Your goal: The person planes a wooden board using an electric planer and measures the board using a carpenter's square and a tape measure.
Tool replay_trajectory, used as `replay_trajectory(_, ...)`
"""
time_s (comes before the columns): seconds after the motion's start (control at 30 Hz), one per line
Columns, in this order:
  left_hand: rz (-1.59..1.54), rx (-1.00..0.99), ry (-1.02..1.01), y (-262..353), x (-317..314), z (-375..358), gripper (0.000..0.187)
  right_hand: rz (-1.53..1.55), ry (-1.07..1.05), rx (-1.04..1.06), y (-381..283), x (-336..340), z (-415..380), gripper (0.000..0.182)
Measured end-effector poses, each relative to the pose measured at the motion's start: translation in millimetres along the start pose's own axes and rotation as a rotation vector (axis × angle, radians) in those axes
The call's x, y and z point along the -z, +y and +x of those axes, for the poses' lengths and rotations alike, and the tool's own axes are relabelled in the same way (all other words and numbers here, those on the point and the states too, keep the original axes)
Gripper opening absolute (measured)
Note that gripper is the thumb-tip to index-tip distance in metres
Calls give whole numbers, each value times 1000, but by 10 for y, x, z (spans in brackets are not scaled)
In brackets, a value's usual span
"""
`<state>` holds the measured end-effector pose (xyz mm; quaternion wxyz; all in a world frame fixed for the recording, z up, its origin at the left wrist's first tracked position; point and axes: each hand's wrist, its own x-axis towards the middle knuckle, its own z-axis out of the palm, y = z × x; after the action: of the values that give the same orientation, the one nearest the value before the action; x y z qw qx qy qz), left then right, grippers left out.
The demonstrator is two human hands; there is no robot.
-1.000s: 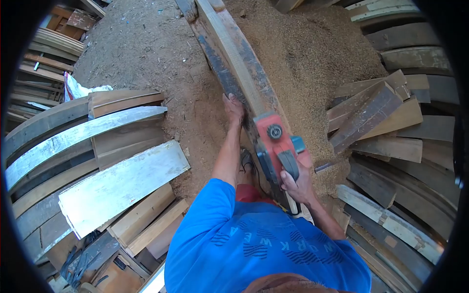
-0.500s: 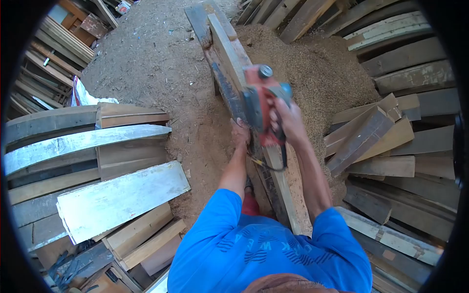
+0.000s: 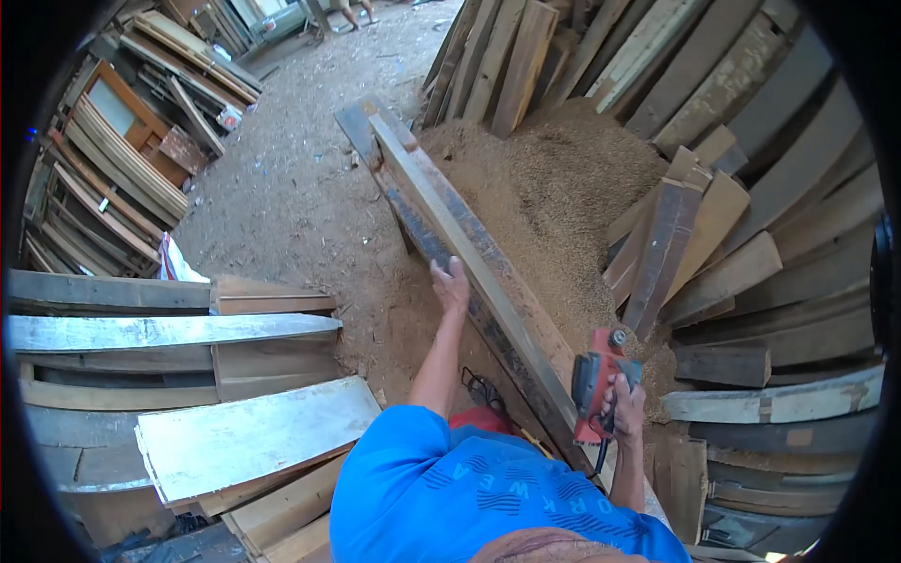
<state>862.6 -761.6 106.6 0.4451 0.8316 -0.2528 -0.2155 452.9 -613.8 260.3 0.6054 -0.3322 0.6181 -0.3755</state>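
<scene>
My right hand (image 3: 624,405) is wrapped round the handle of a red and grey power planer (image 3: 594,385), which is at the near right end of a long wooden strip (image 3: 469,253). The strip lies on edge along a dark, worn bench plank (image 3: 507,281). Beside the strip's left side, about midway along, my left hand (image 3: 451,283) has its fingers apart and holds nothing. A dark cord hangs from the planer's lower end.
Sawdust and shavings (image 3: 572,178) heap up right of the bench. Boards (image 3: 657,244) lean and stack along the right. At left lie a whitish panel (image 3: 253,436) and more planks (image 3: 113,361). A person's legs (image 3: 357,13) show at the far top.
The planer has come back along the strip to its near right end in my right hand. My left hand has lifted slightly and opened. The view has turned and shifted.
</scene>
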Motion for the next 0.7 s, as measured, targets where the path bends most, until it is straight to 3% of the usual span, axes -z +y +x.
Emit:
replay_trajectory(0.03,-62,-37,-60,75,-68,-190,83,21,56,3,87,156,-132,34)
replay_trajectory(0.13,182,-236,-116,110,-309,-885,82,89,198,29,263,565,-558,31)
replay_trajectory(0.23,-165,41,-273,185,-243,-1660,82,130,265,49,480,1028,-954,29)
replay_trajectory(0.33,-91,-25,-248,-172,-412,-2239,82,121,318,72,701,1453,-1428,29)
replay_trajectory(0.53,-177,-5,-532,-535,-304,-3489,79,135,436,75,1106,2102,-2282,30)
replay_trajectory(0.63,-19,-63,-568,-708,-310,-3989,80,179,501,80,1332,2346,-2659,29)
replay_trajectory(0.7,48,70,-815,-580,-73,-4337,77,218,556,78,1469,2463,-2854,28)
